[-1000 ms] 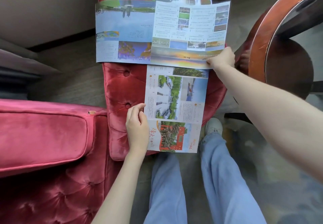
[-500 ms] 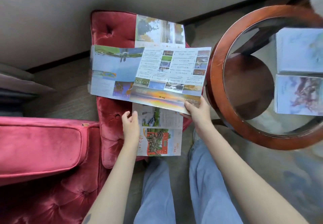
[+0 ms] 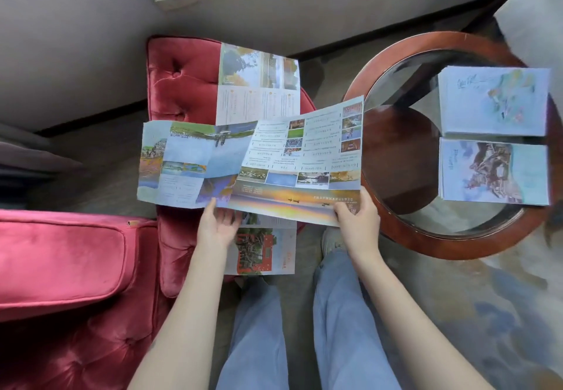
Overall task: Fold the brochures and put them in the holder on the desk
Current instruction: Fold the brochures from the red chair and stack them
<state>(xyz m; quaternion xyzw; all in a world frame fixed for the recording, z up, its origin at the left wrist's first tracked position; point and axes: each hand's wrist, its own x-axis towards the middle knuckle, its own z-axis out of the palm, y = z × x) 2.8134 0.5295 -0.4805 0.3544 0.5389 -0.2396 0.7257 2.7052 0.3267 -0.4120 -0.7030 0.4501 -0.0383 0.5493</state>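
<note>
A wide unfolded brochure (image 3: 259, 158) with sky and sunset pictures hangs in the air above the red velvet stool (image 3: 179, 85). My right hand (image 3: 356, 222) pinches its near right edge. My left hand (image 3: 216, 225) holds its near edge left of the middle, fingers under the paper. A second long brochure (image 3: 259, 85) lies flat on the stool beneath; its near end with a red building picture (image 3: 262, 252) shows below my left hand. No holder is in sight.
A round wooden table with a glass top (image 3: 396, 225) stands at the right, carrying two stacks of folded brochures (image 3: 493, 100) (image 3: 493, 173). A red sofa cushion (image 3: 61, 255) is at the left. My legs in blue jeans (image 3: 344, 328) stand below.
The right hand has pulled the wide brochure nearer and lifted it. The left hand left the lower brochure and took hold of the wide brochure's near edge. The view shifted toward the round table.
</note>
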